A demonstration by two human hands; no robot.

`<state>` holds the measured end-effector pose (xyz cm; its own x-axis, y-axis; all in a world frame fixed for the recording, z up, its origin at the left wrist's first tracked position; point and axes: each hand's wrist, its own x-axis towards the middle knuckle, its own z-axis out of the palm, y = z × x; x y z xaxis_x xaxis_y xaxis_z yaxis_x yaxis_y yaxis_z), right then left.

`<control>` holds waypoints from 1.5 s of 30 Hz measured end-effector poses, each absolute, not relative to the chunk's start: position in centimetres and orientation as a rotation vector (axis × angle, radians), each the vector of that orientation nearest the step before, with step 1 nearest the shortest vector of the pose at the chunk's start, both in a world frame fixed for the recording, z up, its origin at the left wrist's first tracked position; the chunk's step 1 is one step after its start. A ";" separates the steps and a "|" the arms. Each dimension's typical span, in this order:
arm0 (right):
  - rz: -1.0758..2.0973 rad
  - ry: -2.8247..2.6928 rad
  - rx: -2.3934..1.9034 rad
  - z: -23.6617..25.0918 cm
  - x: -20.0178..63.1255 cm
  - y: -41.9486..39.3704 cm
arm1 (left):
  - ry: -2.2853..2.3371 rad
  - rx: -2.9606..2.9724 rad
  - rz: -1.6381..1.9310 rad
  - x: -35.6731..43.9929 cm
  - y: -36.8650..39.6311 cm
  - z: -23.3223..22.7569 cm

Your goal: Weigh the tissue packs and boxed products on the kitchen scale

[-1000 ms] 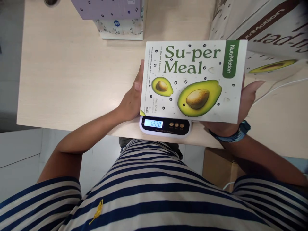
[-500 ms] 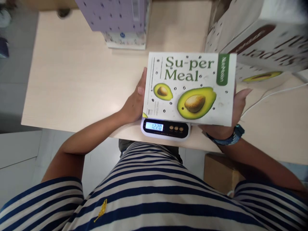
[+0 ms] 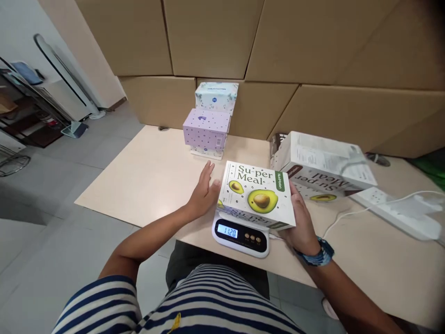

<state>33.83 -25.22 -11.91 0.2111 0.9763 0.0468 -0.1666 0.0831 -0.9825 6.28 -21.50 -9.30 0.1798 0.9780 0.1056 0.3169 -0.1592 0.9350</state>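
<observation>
A white "Su-per Meal" box (image 3: pixel 257 195) with avocado pictures lies flat on a small white digital scale (image 3: pixel 241 236) near the table's front edge; its lit display reads 1120. My left hand (image 3: pixel 203 192) rests against the box's left side with fingers spread. Along the box's right side lies my right hand (image 3: pixel 301 222), gripping that edge; a blue band is on the wrist.
More "Su-per Meal" boxes (image 3: pixel 321 169) are stacked to the right. A purple box (image 3: pixel 206 129) and a floral box (image 3: pixel 216 96) stand at the table's (image 3: pixel 146 176) back. A white power strip (image 3: pixel 396 206) with cable lies far right. Large cardboard cartons (image 3: pixel 278 46) form a wall behind.
The camera has tilted up, now showing the cartons and room. The scale reading went from 1220 to 1120. My left fingers have opened away from the box's side.
</observation>
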 end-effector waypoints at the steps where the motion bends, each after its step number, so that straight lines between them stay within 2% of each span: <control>1: 1.099 -0.914 -1.153 -11.6 33.5 -25.7 | 1.255 1.589 1.007 6.1 -22.2 -9.0; 6: 1.109 -0.843 -1.292 -10.4 31.5 -29.4 | 0.839 1.585 0.802 5.9 -26.3 -8.8; 11: 0.987 -1.170 -1.209 -6.2 30.0 -29.7 | 0.817 1.790 1.070 4.2 -27.1 -6.9; 15: 0.887 -1.522 -0.881 -0.3 28.0 -22.1 | 1.029 1.942 1.313 0.9 -21.2 -1.3; 19: 0.688 -1.661 -0.686 2.6 25.1 -11.1 | 0.907 2.029 1.415 -2.0 -11.1 2.9; 22: 0.561 -1.699 -0.757 2.7 23.2 -5.8 | 0.837 2.008 1.417 -3.2 -5.8 3.4; 26: 0.589 -1.712 -0.795 2.1 21.8 -4.1 | 0.911 1.973 1.402 -3.9 -3.8 2.5; 39: 0.685 -1.702 -0.957 2.1 22.2 -12.4 | 1.352 1.927 1.332 -5.1 -12.9 2.3; 45: 0.698 -1.691 -1.046 1.3 22.6 -10.9 | 1.211 1.811 1.299 -4.6 -10.7 1.3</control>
<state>22.60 -10.91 1.34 -0.1389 0.8868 0.4409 0.3174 0.4616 -0.8284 -4.58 -10.71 1.27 0.1069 0.9127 0.3944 0.3294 -0.4068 0.8520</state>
